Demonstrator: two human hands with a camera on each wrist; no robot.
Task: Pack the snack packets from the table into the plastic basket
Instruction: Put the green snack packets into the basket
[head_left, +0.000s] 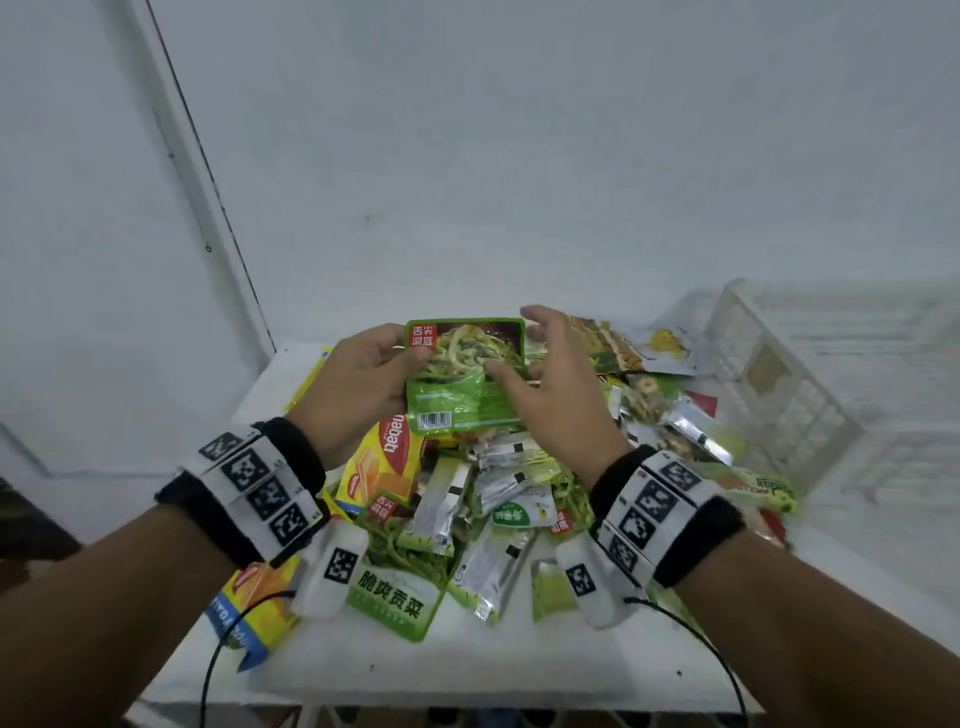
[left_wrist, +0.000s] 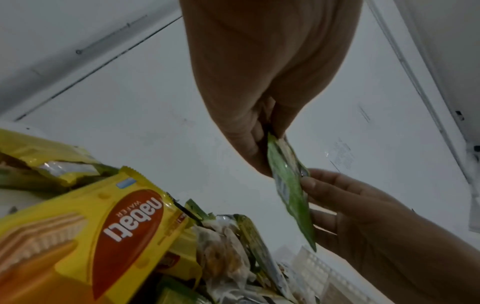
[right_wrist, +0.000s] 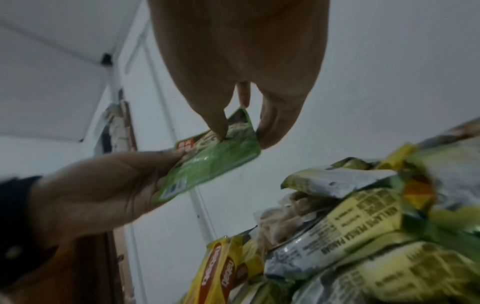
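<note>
Green packet (head_left: 464, 375) held above the pile (head_left: 483, 499), pinched by left hand (head_left: 358, 384) and right hand (head_left: 550, 384). White basket (head_left: 779, 395) sits right. Risk: slick film slips during handover, dropping back onto pile.

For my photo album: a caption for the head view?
Both hands lift a green snack packet above the snack pile, white basket waiting.

We see a green packet (head_left: 464, 374) with a red tag, a picture of green noodles and a black-and-white barcode. The wafer pack (head_left: 382, 470) is yellow with a brown-red oval and white letters. Small packets (head_left: 501, 480) are silver and green. The basket (head_left: 779, 384) is white. Our wrist bands (head_left: 260, 491) are black and white with square black patterns. The table (head_left: 457, 670) is white.
</note>
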